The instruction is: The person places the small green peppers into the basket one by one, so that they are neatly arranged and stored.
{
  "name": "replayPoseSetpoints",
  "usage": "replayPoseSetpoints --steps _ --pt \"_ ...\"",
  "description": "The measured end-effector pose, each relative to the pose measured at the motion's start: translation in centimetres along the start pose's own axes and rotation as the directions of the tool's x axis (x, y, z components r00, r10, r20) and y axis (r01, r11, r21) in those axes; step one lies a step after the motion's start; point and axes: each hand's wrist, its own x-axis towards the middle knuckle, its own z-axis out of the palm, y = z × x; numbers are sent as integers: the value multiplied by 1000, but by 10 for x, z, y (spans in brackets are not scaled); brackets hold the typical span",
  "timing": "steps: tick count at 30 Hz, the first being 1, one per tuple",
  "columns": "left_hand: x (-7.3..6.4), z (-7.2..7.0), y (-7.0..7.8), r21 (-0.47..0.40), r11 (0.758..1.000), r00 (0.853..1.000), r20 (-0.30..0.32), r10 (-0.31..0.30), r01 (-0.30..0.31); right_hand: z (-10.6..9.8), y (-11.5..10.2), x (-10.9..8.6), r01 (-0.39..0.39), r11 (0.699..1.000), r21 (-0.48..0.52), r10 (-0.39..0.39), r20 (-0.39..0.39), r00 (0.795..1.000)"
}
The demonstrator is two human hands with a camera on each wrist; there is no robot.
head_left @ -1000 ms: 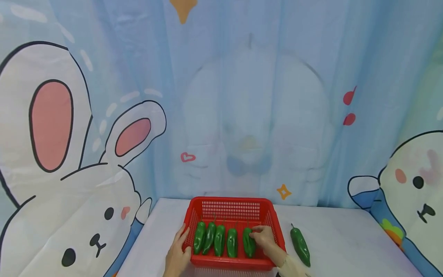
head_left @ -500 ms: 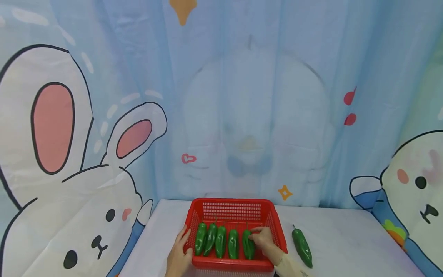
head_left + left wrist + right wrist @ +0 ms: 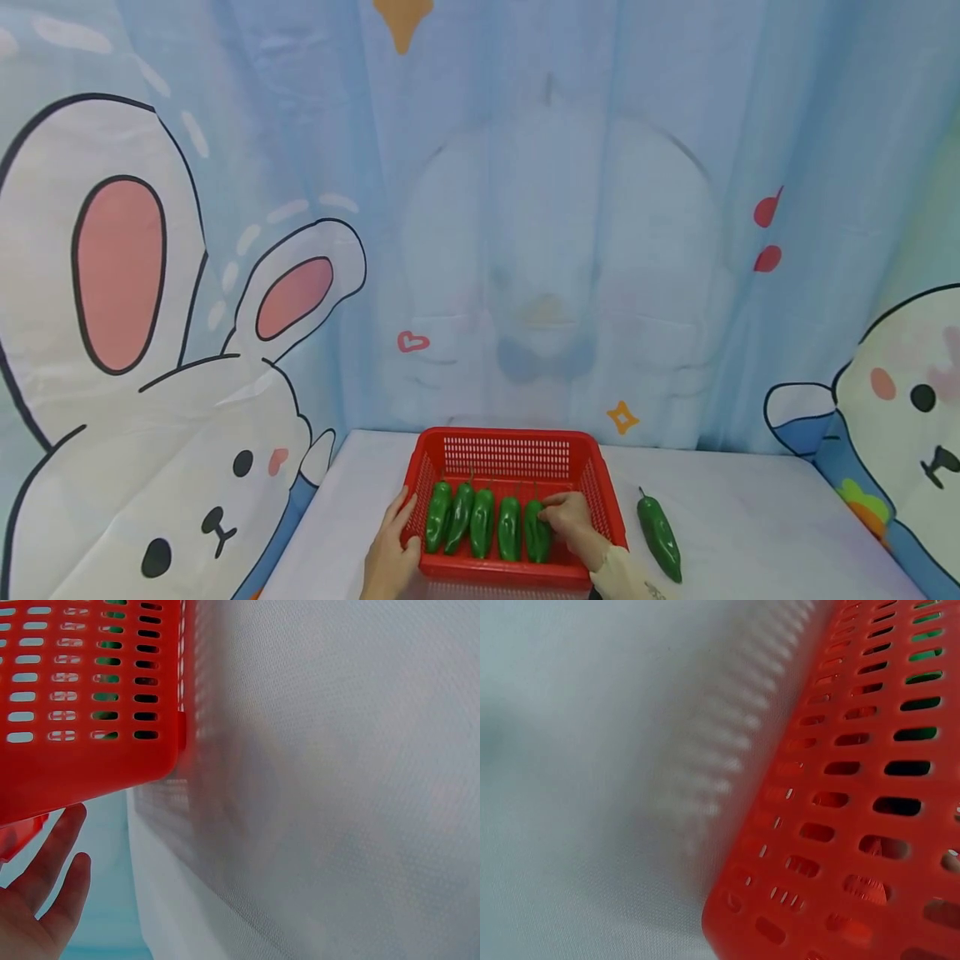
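Several green chili peppers (image 3: 482, 523) lie side by side in a red plastic basket (image 3: 506, 573). My right hand (image 3: 576, 521) reaches over the basket's right side and pinches the rightmost chili pepper (image 3: 533, 537) near its upper part. At the basket's left side, my left hand (image 3: 390, 554) touches the rim with fingers extended and thumb apart. The left wrist view has two fingers of that hand (image 3: 49, 889) against the edge of the red basket (image 3: 82, 769). The perforated basket wall (image 3: 817, 795) hides most of the right hand in the right wrist view.
Another green chili pepper (image 3: 660, 537) lies on the white tabletop (image 3: 750, 533), right of the basket. Behind the table hangs a light blue curtain (image 3: 667, 350) printed with cartoon animals.
The rightmost chili pepper, in my right hand's pinch, has shifted slightly left, closer to its neighbour. My left hand stays at the basket's left side. The head view has moved slightly.
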Motion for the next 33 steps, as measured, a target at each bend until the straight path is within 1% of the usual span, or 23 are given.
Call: replayPoseSetpoints --steps 4,8,12,16,20,26,31,33 --pt "-1 -1 0 0 1000 1000 -14 22 -22 1 1 1 18 1000 7 -18 -3 1000" --pt "-1 0 0 7 1000 999 -20 27 -27 3 2 0 34 999 0 -34 -13 999" --pt "0 -1 1 4 1000 1000 -8 16 -16 3 2 -3 65 998 -11 -65 -25 998" --pt "0 -1 1 -4 1000 1000 2 3 -3 3 1 -6 81 997 -7 -81 -18 997" --pt "0 -1 1 -4 1000 1000 0 7 -7 3 0 -6 69 998 1 -69 -19 997" --pt "-1 -1 1 4 999 999 -10 37 -37 1 0 -4 41 999 6 -41 -33 999" --pt "-2 -2 2 5 999 999 -10 37 -37 -2 -1 -2 -3 1000 -31 2 -33 999" --pt "-2 -2 2 7 999 999 -12 37 -37 -3 -1 -2 5 999 -37 -6 -39 999"
